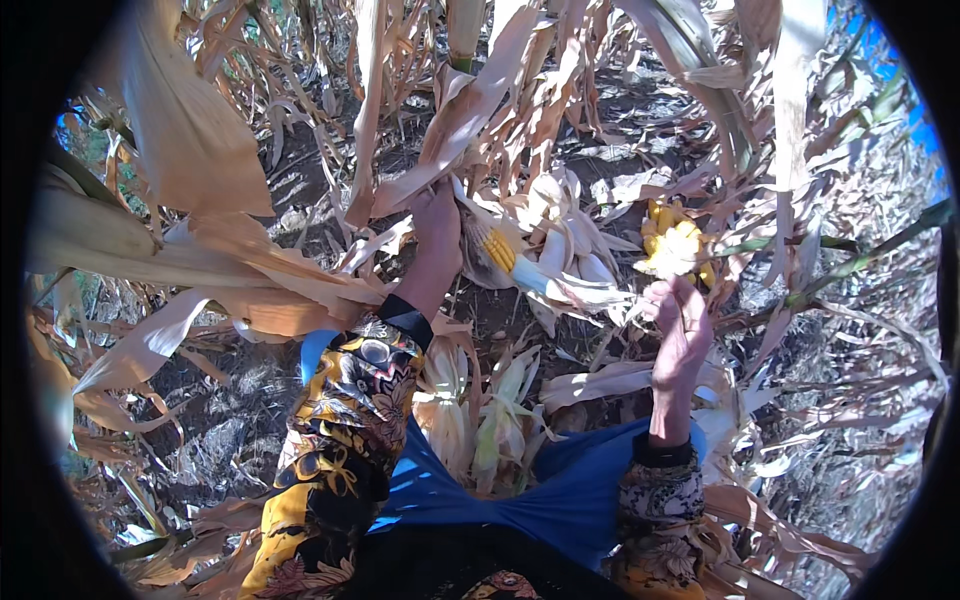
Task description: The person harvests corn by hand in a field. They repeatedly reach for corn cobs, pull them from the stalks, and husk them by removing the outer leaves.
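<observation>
An ear of yellow corn [498,250] lies partly bared in its dry husk, slanting between my hands. My left hand [436,225] is closed around the husk and stalk at the ear's upper left end; its fingertips are mostly hidden. To the right, my right hand [677,311] has its fingers bent together at the far end of a pale strip of husk [581,291] pulled off the kernels. Just above that hand, several husked yellow ears [673,238] lie in a pile on the ground.
Dry corn stalks and leaves [457,127] stand close in front, and a broad dry leaf [195,142] hangs at the upper left. Empty husks [499,427] lie between my knees in blue cloth [450,484]. A stalk [855,266] slants in from the right.
</observation>
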A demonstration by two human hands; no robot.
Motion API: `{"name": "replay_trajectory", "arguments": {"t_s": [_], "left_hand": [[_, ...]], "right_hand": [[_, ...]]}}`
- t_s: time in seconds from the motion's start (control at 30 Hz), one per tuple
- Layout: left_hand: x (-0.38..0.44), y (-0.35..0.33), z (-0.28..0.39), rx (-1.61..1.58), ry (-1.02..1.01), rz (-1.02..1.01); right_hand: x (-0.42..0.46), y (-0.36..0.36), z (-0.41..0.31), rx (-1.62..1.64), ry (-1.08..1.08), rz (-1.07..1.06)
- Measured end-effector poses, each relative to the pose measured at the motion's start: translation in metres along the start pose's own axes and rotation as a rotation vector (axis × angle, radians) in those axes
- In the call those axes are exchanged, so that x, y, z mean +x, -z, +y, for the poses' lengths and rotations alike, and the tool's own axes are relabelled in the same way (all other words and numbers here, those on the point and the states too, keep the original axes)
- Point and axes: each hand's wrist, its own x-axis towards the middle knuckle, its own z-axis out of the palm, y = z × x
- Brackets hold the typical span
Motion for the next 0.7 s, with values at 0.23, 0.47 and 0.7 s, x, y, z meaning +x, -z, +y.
{"name": "replay_trajectory", "arguments": {"t_s": [0.23,0.47,0.7], "left_hand": [[-0.022,-0.01,-0.043,0.205,-0.015,-0.052],[-0.083,-0.009,-0.018,-0.19,0.364,-0.356],[-0.067,0.001,-0.01,-0.067,0.439,-0.338]], "right_hand": [[-0.015,-0.064,0.014,-0.116,0.188,-0.149],[-0.007,-0.133,0.054,-0.339,0.012,-0.184],[0.016,-0.142,0.076,-0.279,-0.129,0.053]]}}
